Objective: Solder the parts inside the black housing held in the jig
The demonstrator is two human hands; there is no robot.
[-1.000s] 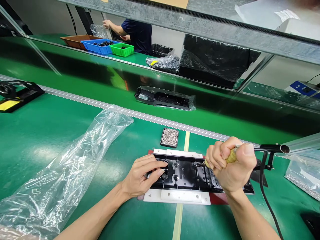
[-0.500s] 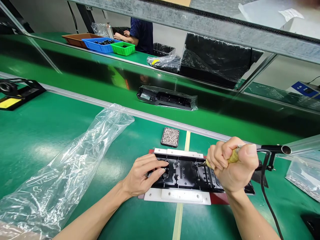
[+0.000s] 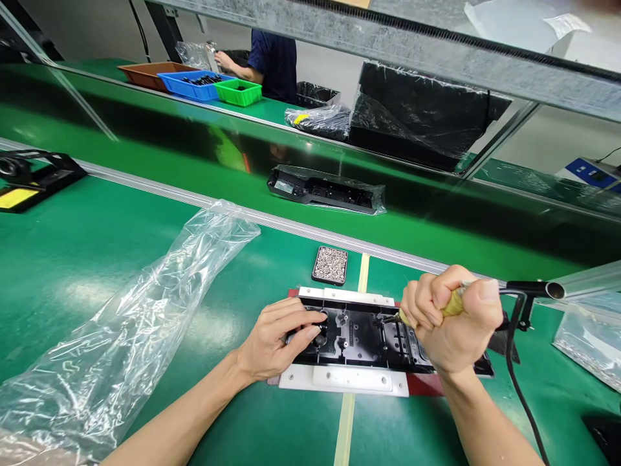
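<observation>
A long black plastic housing (image 3: 359, 340) lies flat between the white blocks (image 3: 345, 380) of a fixture on the bench. My right hand (image 3: 449, 317) is closed in a fist around the yellow grip of a soldering iron (image 3: 454, 303), thumb on top. Its thin tip reaches down into the housing, right of the middle. My left hand (image 3: 286, 336) rests at the housing's left end, thumb and forefinger closed over a dark round spot; what they pinch is hard to make out. Just beyond the fixture sits a small black tray (image 3: 330, 265) filled with tiny metal pieces.
A crumpled clear plastic bag (image 3: 145, 317) covers much of the left bench. Behind the metal rail lies another black housing (image 3: 326, 190) in clear wrap. At right stand a black tube holder (image 3: 536, 289), a cable (image 3: 515, 369) and a clear bag of small pieces (image 3: 589, 343). A co-worker (image 3: 274, 65) sits across.
Both my hands and the soldering iron keep practically the same place. Across the bench, the co-worker's hand has shifted slightly left and up.
</observation>
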